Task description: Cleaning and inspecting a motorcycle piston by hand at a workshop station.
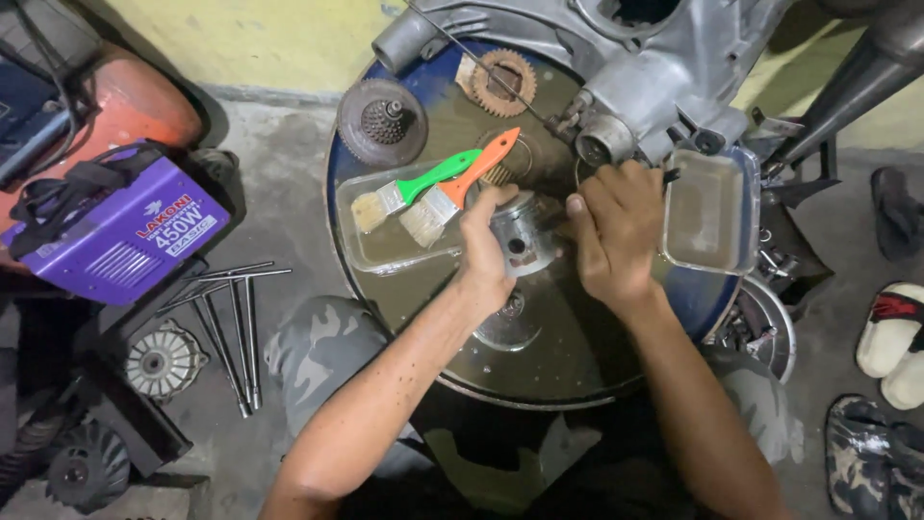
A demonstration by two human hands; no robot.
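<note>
My left hand (484,246) grips a grey metal piston (523,236) over the oily top of a blue drum (539,327). My right hand (616,226) is closed beside the piston's right side, thumb toward it, with a small dark tool tip (670,176) sticking out past the fingers. Just left of my left hand lie two paintbrushes in a clear shallow tray (371,250): one with a green handle (414,188), one with an orange handle (460,188).
A grey engine casing (654,67) rests on the drum's far edge. A second clear tray (707,212) sits right. Two gears (382,122) (503,82) lie on the drum. On the floor left: a purple machine (115,226), T-handle wrenches (231,327). Sandals (890,327) at right.
</note>
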